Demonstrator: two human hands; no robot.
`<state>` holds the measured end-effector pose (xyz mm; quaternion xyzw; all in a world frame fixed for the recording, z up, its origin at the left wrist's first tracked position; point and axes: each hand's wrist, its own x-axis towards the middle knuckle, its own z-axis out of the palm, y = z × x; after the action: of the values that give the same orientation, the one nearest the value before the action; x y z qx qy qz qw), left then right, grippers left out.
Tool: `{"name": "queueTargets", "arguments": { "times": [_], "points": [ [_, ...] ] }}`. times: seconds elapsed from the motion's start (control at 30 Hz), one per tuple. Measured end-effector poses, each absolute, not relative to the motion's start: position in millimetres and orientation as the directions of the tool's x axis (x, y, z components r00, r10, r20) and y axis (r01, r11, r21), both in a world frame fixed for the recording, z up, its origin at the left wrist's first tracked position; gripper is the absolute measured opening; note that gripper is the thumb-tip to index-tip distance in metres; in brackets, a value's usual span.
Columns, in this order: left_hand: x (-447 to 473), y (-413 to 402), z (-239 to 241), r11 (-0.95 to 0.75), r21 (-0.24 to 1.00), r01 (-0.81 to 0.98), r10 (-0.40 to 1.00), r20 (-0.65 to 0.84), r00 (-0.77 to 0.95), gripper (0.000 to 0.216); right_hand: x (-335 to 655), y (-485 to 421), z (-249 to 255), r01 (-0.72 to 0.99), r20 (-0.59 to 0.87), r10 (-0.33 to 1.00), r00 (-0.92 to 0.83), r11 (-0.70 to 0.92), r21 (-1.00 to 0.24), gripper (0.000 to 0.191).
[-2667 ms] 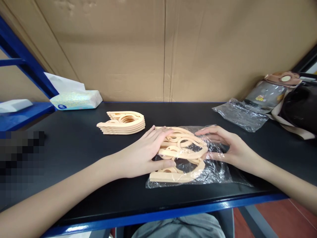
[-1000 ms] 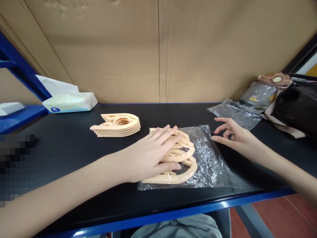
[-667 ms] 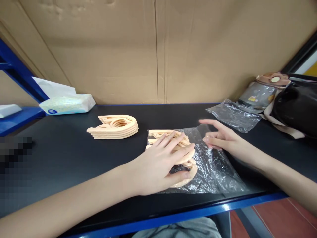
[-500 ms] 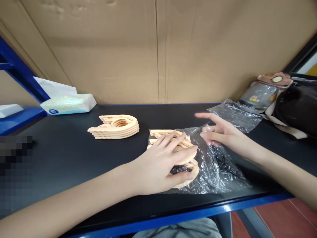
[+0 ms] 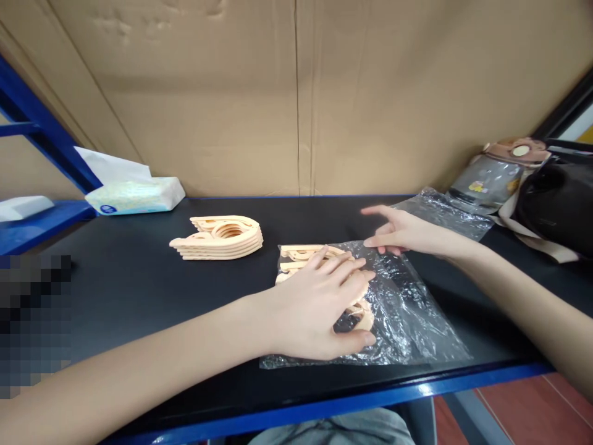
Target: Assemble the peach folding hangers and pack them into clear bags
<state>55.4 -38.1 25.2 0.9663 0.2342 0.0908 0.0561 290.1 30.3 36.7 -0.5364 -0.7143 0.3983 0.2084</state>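
Several peach-coloured plastic folding hangers (image 5: 365,316) lie in a clear plastic bag (image 5: 417,327) near the table's front edge. My left hand (image 5: 319,309) rests flat on the bag, over the hangers, fingers stretched out and hiding much of them. Above the bag's far right corner is my right hand (image 5: 393,233), index finger extended, thumb apart and the other fingers loosely bent; I see nothing in it. To the left, a neat stack of similar folding hangers (image 5: 222,244) sits on the black table (image 5: 139,296).
A tissue pack (image 5: 139,196) stands at the back left. At the back right are another clear plastic bag (image 5: 428,213), a clear bottle with a brown lid (image 5: 491,176) and a dark bag with a pale strap (image 5: 556,204). Cardboard (image 5: 231,99) walls the back.
My right hand has let go of the bag's corner and moved slightly left. The bag now lies flatter. My left hand has slid a little to the right over the hangers.
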Motion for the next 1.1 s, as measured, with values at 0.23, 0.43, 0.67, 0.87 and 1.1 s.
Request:
{"name": "queueTargets", "arguments": {
  "times": [0.23, 0.43, 0.67, 0.87, 1.1],
  "points": [
    [63, -46, 19, -0.879, 0.144, 0.454, 0.475, 0.176, 0.862, 0.069, 283, 27, 39, 0.474, -0.152, 0.947, -0.282, 0.0, -0.88, 0.058],
    [62, -61, 12, -0.876, 0.115, 0.468, 0.481, 0.237, 0.844, 0.058, 278, 25, 35, 0.196, -0.208, 0.937, -0.282, -0.156, -0.968, 0.045],
    [60, -78, 12, -0.868, 0.139, 0.476, 0.496, 0.233, 0.836, 0.055, 268, 22, 26, -0.041, -0.171, 0.938, -0.3, -0.191, -0.981, 0.033],
    [56, -78, 14, -0.884, 0.083, 0.459, 0.455, 0.377, 0.807, 0.051, 254, 13, 22, -0.099, -0.086, 0.943, -0.321, -0.124, -0.987, 0.027],
    [61, -64, 19, -0.845, -0.301, 0.442, 0.197, 0.593, 0.781, 0.04, 249, 8, 18, -0.044, 0.025, 0.884, -0.467, 0.005, -0.999, 0.034]
  ]
}}
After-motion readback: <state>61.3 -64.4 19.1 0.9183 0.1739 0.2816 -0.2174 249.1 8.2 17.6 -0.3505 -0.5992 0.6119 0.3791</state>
